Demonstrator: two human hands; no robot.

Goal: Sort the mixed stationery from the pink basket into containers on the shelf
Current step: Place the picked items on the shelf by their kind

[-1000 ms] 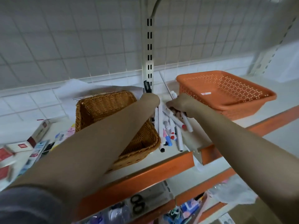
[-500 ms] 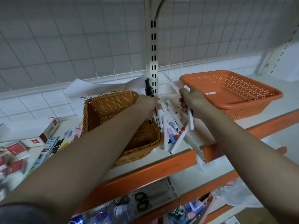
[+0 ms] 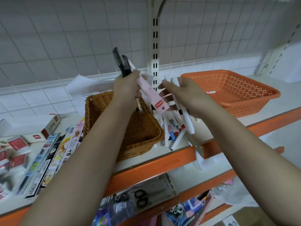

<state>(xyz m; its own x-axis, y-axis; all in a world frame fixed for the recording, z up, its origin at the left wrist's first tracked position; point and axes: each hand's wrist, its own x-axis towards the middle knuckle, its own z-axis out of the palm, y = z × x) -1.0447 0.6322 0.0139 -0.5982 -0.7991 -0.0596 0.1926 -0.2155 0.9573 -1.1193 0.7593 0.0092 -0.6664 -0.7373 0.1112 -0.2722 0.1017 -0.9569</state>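
Both hands hold a closed grip: the left hand [image 3: 128,85] clutches black pens [image 3: 121,62] and a pink packet [image 3: 150,93] above the wicker basket [image 3: 138,128], the right hand [image 3: 184,93] white markers [image 3: 187,118] just right of it. Sorting looks about midway, judging by the loose pile of markers [image 3: 172,132] beside that basket. No pink basket can be made out with any certainty, and the orange basket [image 3: 236,95] further right holds one item.
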